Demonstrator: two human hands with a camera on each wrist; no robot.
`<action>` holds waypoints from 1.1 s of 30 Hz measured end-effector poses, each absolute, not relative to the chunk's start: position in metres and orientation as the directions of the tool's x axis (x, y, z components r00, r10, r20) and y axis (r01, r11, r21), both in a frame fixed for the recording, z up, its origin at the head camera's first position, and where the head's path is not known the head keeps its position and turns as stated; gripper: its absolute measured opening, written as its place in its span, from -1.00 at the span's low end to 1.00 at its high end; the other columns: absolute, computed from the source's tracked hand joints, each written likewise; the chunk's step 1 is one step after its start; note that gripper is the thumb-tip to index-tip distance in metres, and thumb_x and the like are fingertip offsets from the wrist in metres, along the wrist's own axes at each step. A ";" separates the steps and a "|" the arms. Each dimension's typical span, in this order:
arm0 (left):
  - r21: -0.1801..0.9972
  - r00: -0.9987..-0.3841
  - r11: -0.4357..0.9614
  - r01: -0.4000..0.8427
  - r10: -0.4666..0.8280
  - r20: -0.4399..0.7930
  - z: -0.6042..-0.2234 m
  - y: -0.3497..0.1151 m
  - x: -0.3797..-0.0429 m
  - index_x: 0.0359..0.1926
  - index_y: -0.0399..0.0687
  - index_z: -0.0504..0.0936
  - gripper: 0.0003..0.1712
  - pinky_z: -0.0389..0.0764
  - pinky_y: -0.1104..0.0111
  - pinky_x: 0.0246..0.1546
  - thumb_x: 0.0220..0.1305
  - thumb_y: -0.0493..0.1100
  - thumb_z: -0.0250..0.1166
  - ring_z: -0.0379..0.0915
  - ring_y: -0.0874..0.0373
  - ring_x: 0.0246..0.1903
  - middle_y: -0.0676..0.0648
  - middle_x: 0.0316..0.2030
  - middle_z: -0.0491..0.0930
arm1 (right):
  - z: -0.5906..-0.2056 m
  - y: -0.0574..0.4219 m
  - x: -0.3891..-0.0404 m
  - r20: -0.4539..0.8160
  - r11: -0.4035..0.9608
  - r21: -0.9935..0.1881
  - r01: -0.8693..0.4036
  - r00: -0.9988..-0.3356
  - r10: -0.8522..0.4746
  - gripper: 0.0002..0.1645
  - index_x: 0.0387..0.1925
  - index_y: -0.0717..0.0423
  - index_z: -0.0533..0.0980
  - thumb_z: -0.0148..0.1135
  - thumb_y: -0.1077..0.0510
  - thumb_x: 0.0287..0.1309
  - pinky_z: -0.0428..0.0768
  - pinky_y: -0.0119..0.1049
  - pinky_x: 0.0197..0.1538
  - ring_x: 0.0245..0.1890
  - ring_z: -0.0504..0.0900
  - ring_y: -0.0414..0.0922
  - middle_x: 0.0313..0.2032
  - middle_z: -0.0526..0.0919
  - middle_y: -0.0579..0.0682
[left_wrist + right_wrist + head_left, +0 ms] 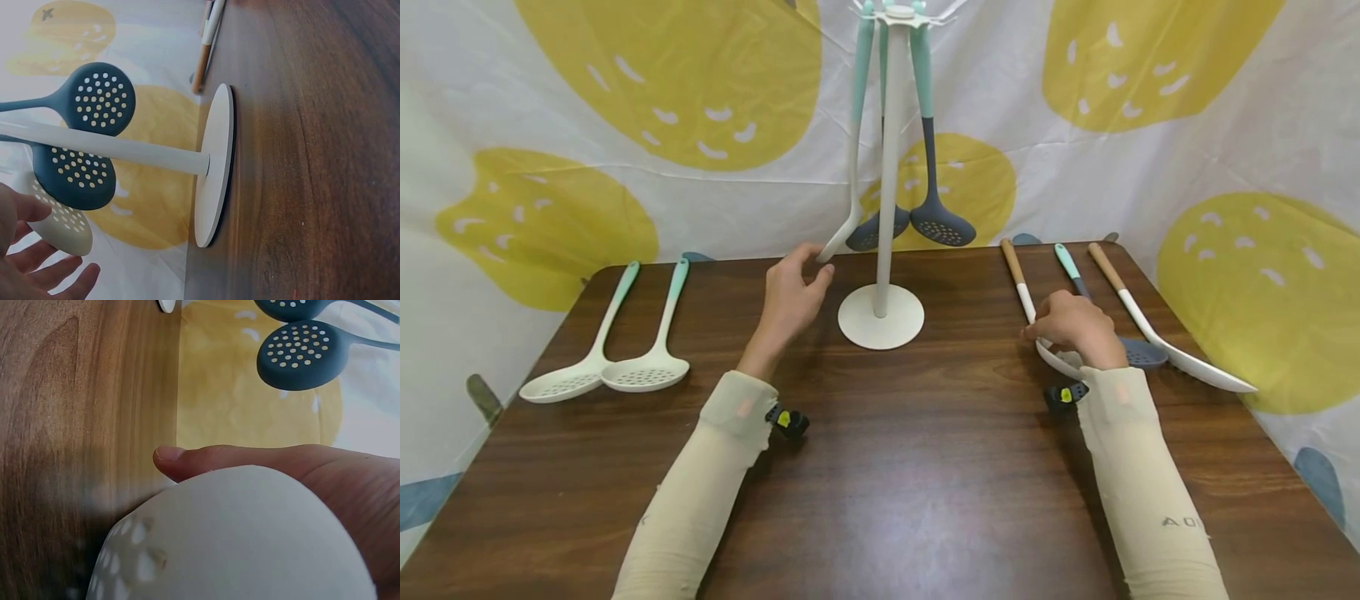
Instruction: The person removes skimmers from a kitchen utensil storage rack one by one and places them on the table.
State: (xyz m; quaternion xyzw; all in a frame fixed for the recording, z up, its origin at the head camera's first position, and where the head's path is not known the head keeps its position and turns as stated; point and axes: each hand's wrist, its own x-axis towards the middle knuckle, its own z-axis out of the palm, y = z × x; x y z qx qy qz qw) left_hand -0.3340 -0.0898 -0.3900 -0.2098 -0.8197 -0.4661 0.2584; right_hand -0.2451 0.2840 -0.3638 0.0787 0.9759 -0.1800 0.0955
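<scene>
Head view: L hand loosely holds the rounded bowl of a hanging white skimmer, thumb one side, fingers the other; its mint grip is up at the top of a white stand w/ slim round pole & flat disc base. Two dark skimmers, matte bowls punched w/ small round holes, hang there too. R hand pinches the neck of a wood-handled skimmer, smooth & white, at the R of the brown wood-grain surface. Just beside it: a grey skimmer w/ mint grip, then a long white utensil w/ tan handle & flattish end. Far L: two pale skimmers, perforated oval bowls touching. Bkgd: wrinkled white cloth w/ big yellow shapes.

L wrist view: thumb over the white bowl's near face, other fingers slightly spread behind & below the rim. Dark bowls just beside it, pole crossing in front of one. Disc base looks thin, w/ dark underside.

R wrist view: smooth curved white bowl fills the lower part, holes at its L edge, a bit blurred. Thumb lies straight behind it; other fingers hidden, can't tell their pose here. Dark bowls hang beyond, top R.
</scene>
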 end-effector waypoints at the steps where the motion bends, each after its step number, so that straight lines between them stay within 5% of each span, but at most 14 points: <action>1: 0.654 -0.775 0.476 0.588 0.100 0.624 -0.390 -0.090 -0.334 -0.08 -0.22 0.63 -0.74 0.55 0.26 -0.17 0.22 -0.24 0.27 0.44 0.11 0.02 -0.09 -0.10 0.61 | -0.363 0.284 -0.245 -0.219 0.922 -0.340 0.186 -0.969 0.115 -0.60 -0.27 0.09 0.63 0.28 -0.16 0.07 0.37 -0.06 -0.36 -0.44 0.61 -0.06 -0.40 0.63 0.00; 6: 0.590 -0.732 0.531 0.607 0.086 0.676 -0.390 -0.092 -0.334 -0.15 -0.20 0.67 -0.79 0.47 0.25 -0.09 0.20 -0.21 0.32 0.51 0.08 -0.13 -0.07 -0.18 0.64 | -0.360 0.285 -0.244 -0.216 0.918 -0.355 0.176 -0.971 0.103 -0.45 -0.11 0.10 0.61 0.25 -0.24 0.08 0.41 -0.02 -0.32 -0.43 0.64 -0.08 -0.22 0.63 0.06; 10: 0.499 -0.657 0.578 0.646 0.087 0.749 -0.392 -0.093 -0.336 -0.26 -0.17 0.71 -0.80 0.43 0.24 -0.25 0.10 -0.17 0.41 0.52 0.10 -0.35 -0.05 -0.31 0.66 | -0.354 0.284 -0.242 -0.202 0.922 -0.348 0.167 -0.974 0.100 -0.36 0.02 0.10 0.57 0.18 -0.29 0.13 0.42 0.05 -0.25 -0.47 0.63 -0.07 -0.24 0.65 0.06; 16: 0.446 -0.569 0.570 0.690 0.046 0.821 -0.393 -0.093 -0.338 -0.37 -0.23 0.72 -0.85 0.43 0.25 -0.39 0.08 -0.20 0.41 0.52 0.12 -0.45 -0.07 -0.41 0.65 | -0.346 0.283 -0.238 -0.150 0.936 -0.327 0.129 -0.985 0.083 -0.43 -0.61 0.08 0.54 0.04 -0.27 0.25 0.36 -0.23 -0.54 -0.67 0.45 -0.10 -0.71 0.50 -0.04; 18: 0.454 -0.562 0.563 0.691 0.024 0.827 -0.393 -0.093 -0.338 -0.38 -0.25 0.71 -0.85 0.42 0.27 -0.45 0.11 -0.20 0.39 0.49 0.14 -0.50 -0.07 -0.46 0.65 | -0.343 0.283 -0.236 -0.129 0.935 -0.337 0.113 -0.989 0.073 -0.41 -0.66 0.07 0.49 0.02 -0.26 0.26 0.36 -0.24 -0.54 -0.68 0.43 -0.12 -0.75 0.44 -0.06; 27: 0.472 -0.559 0.560 0.680 -0.020 0.829 -0.390 -0.093 -0.336 -0.42 -0.23 0.69 -0.85 0.33 0.30 -0.56 0.15 -0.19 0.36 0.35 0.16 -0.64 -0.05 -0.57 0.61 | -0.333 0.281 -0.233 -0.075 0.937 -0.347 0.045 -0.997 0.020 -0.41 -0.42 0.20 0.54 -0.04 -0.24 0.31 0.38 -0.23 -0.44 -0.74 0.35 -0.16 -0.79 0.37 -0.08; 33: 0.466 -0.552 0.579 0.669 -0.032 0.833 -0.392 -0.094 -0.336 -0.44 -0.25 0.67 -0.85 0.34 0.27 -0.56 0.15 -0.22 0.36 0.31 0.14 -0.66 -0.07 -0.57 0.61 | -0.327 0.279 -0.230 -0.044 0.937 -0.347 0.048 -0.998 0.035 -0.38 -0.05 0.19 0.58 -0.01 -0.25 0.29 0.42 -0.18 -0.30 -0.48 0.53 -0.07 -0.59 0.59 -0.06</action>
